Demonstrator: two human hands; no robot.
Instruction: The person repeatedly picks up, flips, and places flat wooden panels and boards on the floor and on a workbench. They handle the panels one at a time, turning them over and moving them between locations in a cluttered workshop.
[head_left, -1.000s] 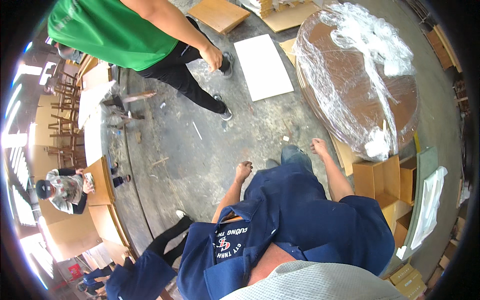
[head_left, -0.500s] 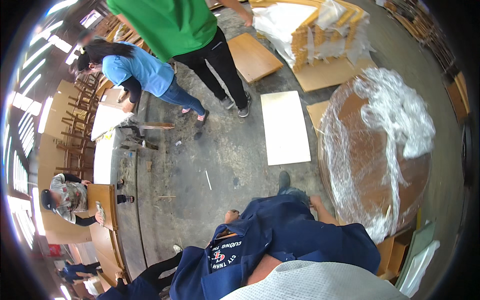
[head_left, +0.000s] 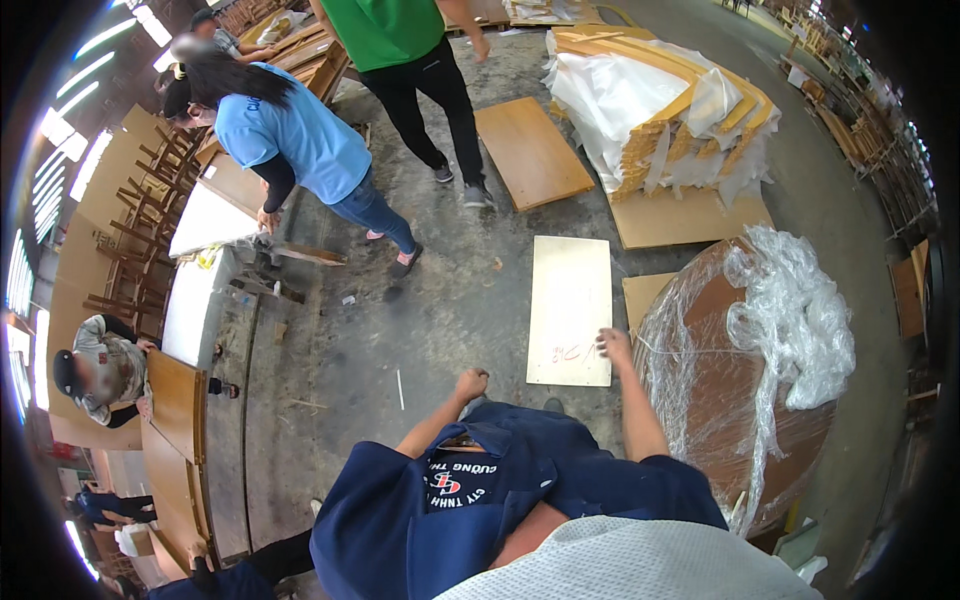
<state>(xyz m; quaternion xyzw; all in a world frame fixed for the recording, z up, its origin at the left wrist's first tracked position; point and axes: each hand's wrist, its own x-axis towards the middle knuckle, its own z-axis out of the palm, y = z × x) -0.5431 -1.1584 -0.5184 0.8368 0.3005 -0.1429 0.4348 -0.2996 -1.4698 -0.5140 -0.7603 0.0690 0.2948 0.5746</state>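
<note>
My left hand (head_left: 472, 384) hangs in front of my dark blue jacket, fingers curled in, with no object showing in it. My right hand (head_left: 615, 347) is held forward with its fingers apart and nothing in it. It overlaps the right edge of a pale flat board (head_left: 569, 290) with red handwritten marks, which lies on the concrete floor. Whether the hand touches the board I cannot tell. To the right of that hand lies a round brown tabletop (head_left: 715, 340), partly covered with crumpled clear plastic wrap (head_left: 795, 310).
A brown wooden panel (head_left: 532, 152) and a stack of yellowish wooden parts (head_left: 680, 110) under white sheeting lie ahead. A co-worker in green (head_left: 400, 40) stands beyond. Another in light blue (head_left: 290, 125) leans over a bench at left. A third person handles wooden panels (head_left: 175, 400).
Both my arms have come out further in front of me, and my right hand now appears over the pale board. Floor objects sit closer to me. The green-shirted co-worker is further off.
</note>
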